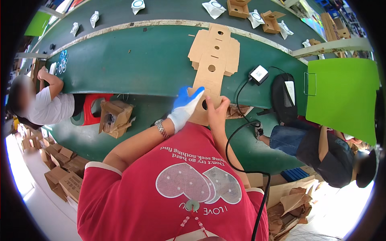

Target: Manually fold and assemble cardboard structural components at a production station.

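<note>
A brown cardboard box blank (207, 82), flat and unfolded, reaches from the green bench top over its near edge toward my chest. Round holes and slots run down its middle. My left hand (185, 106), in a blue and white glove, grips the left side of its near end. On the right side of that same end, my bare right hand (217, 112) pinches the board, thumb on top. Other fingers are partly hidden beneath the cardboard. More blanks seem stacked under its far part, their edges showing at the sides.
On the bench (120, 60), a white square device (258, 74) trails a black cable (237, 136) across my right side. A black bag (284, 96) lies farther right. Behind runs a belt (173, 10) with white-wrapped items and open boxes. People sit left and right; a green panel (341, 100) stands right.
</note>
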The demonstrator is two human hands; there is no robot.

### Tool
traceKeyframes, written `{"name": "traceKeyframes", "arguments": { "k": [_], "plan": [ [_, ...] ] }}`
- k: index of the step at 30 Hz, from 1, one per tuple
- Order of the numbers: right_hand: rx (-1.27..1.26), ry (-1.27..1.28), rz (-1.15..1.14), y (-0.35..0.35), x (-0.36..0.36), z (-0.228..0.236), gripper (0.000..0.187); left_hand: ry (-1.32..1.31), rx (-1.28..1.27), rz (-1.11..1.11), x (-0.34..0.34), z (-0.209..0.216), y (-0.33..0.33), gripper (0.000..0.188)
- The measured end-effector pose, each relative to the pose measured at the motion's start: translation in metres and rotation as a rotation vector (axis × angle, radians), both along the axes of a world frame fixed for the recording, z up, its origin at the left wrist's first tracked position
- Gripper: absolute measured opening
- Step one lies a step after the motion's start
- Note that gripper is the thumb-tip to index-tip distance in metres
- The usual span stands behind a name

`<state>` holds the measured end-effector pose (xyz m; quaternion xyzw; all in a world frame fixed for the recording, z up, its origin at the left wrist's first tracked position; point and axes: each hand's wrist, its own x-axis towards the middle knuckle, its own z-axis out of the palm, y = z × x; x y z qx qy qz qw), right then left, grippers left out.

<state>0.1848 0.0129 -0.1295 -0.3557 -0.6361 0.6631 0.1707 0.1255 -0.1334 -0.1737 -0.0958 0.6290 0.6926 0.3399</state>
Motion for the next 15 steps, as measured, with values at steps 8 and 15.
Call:
{"name": "traceKeyframes", "arguments": {
  "k": [8, 15],
  "plan": [
    [-0.771, -0.002, 0.225, 0.008, -0.025, 0.053, 0.036, -0.214, 0.078, -0.302, -0.052, 0.120, 0.030, 0.047],
    [-0.591, -0.032, 0.624, 0.011, -0.030, 0.125, 0.055, -0.239, 0.636, 0.116, -0.140, 0.170, 0.014, 0.074]
  ]
}}
